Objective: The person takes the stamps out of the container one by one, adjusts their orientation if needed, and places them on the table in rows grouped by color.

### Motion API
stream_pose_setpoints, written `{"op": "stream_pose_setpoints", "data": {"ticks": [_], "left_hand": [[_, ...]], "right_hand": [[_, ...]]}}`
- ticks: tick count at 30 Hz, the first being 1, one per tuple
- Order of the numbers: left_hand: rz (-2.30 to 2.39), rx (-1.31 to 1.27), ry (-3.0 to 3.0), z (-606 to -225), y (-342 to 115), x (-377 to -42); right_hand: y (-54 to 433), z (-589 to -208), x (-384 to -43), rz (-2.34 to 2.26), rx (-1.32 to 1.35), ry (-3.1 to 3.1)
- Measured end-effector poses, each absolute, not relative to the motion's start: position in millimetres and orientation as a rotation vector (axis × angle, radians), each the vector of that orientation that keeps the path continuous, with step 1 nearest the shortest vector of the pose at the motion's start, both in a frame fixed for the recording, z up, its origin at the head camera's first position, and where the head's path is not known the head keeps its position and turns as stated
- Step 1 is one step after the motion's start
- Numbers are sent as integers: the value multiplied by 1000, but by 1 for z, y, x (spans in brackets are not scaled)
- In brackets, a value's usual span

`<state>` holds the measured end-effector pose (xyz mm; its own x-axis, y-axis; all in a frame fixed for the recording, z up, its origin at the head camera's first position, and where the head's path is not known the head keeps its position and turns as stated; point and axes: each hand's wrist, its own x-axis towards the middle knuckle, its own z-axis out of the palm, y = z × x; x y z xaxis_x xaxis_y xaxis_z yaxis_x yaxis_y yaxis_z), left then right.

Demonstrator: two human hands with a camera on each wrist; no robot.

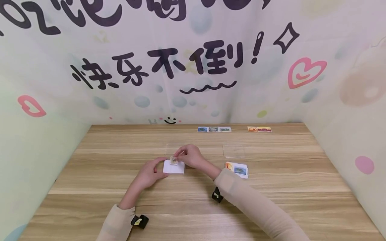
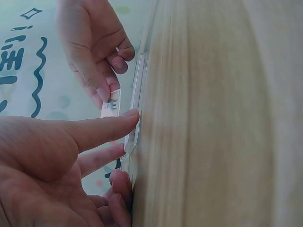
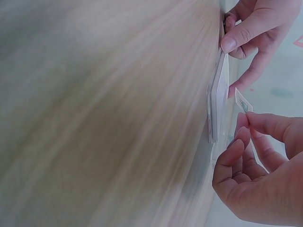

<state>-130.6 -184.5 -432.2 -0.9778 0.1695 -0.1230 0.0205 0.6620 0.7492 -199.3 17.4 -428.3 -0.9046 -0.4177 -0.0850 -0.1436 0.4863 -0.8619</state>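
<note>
A small stamp (image 1: 173,160) with a pale border and a dark picture is pinched between the thumb and fingertip of my right hand (image 1: 190,156). It is held tilted, close over a stack of white cards (image 1: 173,167). In the right wrist view the stamp (image 3: 243,100) stands apart from the cards (image 3: 218,101). My left hand (image 1: 149,172) grips the stack at its left side, thumb at the near edge and index finger at the far edge. The left wrist view shows that thumb (image 2: 106,130) lying along the stack's edge.
At the right lies a pile of picture cards (image 1: 240,170), partly behind the right sleeve (image 1: 241,190). Beyond it is a clear plastic case (image 1: 233,151). Along the back edge lie a row of three stamps (image 1: 213,129) and an orange-and-yellow pair (image 1: 259,129). A cloth wall stands behind.
</note>
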Motion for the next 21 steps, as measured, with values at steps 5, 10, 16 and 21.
{"op": "stream_pose_setpoints", "data": {"ticks": [5,10,16,21], "left_hand": [[1198,161,2708,-432,-184,-131],[1203,130,2687,-430,-182,-129],[1186,116,2689,-428,-182,-129],[1174,95,2685,-431,-183,-130]], "right_hand": [[20,-429,-201,-1386,-472,2447],[23,-430,-203,-1376,-477,2436],[26,-430,-206,-1368,-508,2401],[28,-429,-207,-1366,-523,2395]]}}
